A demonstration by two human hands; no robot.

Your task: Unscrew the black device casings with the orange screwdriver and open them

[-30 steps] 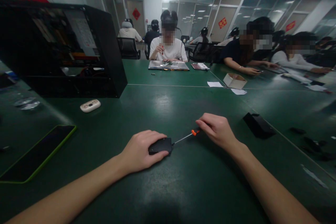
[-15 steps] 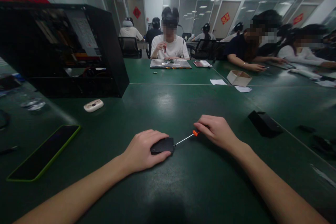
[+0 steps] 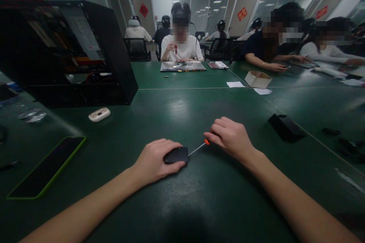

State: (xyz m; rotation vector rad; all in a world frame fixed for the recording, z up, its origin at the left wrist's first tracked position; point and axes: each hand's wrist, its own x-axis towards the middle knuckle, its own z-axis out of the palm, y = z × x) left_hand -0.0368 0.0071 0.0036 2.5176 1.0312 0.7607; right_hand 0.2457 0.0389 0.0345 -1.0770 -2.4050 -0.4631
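Observation:
A small black box-shaped case [image 3: 176, 155] lies on the green table, gripped between the thumb and fingers of my left hand [image 3: 156, 161]. What kind of device it is, I cannot tell. My right hand [image 3: 228, 134] is closed around the handle of a screwdriver [image 3: 197, 149], whose orange collar shows beside the fingertips; the rest of the handle is hidden in the hand. The thin metal shaft slants down to the left, and its tip meets the right end of the black case.
An open black computer tower [image 3: 114, 53] stands at the left. Before it lie a white earbud case [image 3: 99, 114] and a green-edged phone [image 3: 48, 167]. At the right are a black block-shaped thing [image 3: 286, 128] and a cardboard box [image 3: 258, 79]. A person [image 3: 182, 47] sits opposite.
My right hand has shifted slightly left and up, bringing the screwdriver's orange collar nearer the case. The left hand still holds the case in place. The whole view has shifted a little.

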